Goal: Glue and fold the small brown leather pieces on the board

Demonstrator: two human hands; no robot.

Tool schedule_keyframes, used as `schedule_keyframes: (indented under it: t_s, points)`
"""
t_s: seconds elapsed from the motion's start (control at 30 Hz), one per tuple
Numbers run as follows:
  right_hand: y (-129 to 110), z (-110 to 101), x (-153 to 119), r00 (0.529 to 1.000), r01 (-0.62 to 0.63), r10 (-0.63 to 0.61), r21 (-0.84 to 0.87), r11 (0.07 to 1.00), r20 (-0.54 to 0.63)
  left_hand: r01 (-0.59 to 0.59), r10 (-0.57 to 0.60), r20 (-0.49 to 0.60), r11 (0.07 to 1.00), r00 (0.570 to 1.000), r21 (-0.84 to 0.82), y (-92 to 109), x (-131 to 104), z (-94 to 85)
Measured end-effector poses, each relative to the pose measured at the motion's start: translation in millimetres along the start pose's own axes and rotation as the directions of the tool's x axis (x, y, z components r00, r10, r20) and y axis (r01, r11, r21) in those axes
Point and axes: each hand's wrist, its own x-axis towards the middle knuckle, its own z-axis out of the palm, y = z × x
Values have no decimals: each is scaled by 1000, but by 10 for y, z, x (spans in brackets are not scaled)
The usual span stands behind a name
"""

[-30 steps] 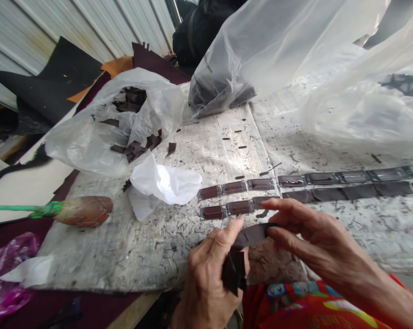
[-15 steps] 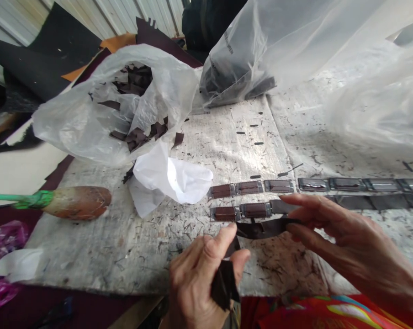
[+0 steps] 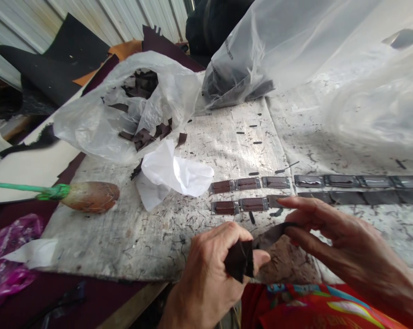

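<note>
My left hand [image 3: 213, 260] is closed around a folded bunch of dark brown leather-like strips [image 3: 239, 260] at the table's front edge. One dark strip [image 3: 270, 235] runs from it to my right hand [image 3: 333, 233], whose thumb and a finger pinch its far end. The right index fingertip rests on a small grey piece [image 3: 274, 201] at the end of the lower row. Left of that piece lie two brown rectangular patches with shiny edges, one of them a brown patch [image 3: 252, 204]. An upper row of similar patches [image 3: 247, 183] stretches off to the right.
A clear plastic bag [image 3: 86, 123] with dark scraps lies at the back left, white paper [image 3: 175, 171] before it. A brush-like tool with a green handle [image 3: 90, 196] lies at left. Another plastic bag [image 3: 240, 68] stands behind. Thread bits litter the pale worktop [image 3: 151, 246].
My left hand has moved right, nearer the right hand, and the strip between them now spans a shorter gap. My right index finger stays by the lower row. The view has shifted slightly.
</note>
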Motion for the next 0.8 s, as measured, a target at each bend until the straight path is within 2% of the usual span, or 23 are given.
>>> schedule_keyframes:
  t_s: [0.07,0.17,0.27,0.47,0.67,0.8]
  points:
    - [-4,-3,1,1000,-13,12,69,998,23,92,-84,89,992,993,-91,42,-10,-61]
    - [12,-15,-20,995,-77,65,180,981,71,251,-205,231,949,951,-192,69,-14,-142]
    - [57,-26,-60,982,-171,144,254,952,122,339,-271,266,905,925,-256,62,-13,-176]
    - [119,-8,-95,956,-286,229,404,869,183,374,-301,269,882,915,-285,34,-51,-168]
    - [89,3,-88,949,-309,223,537,785,222,394,-307,341,891,889,-225,30,-45,-262]
    - [111,-24,-84,933,-348,219,559,752,286,384,-298,356,901,886,-202,46,-57,-287]
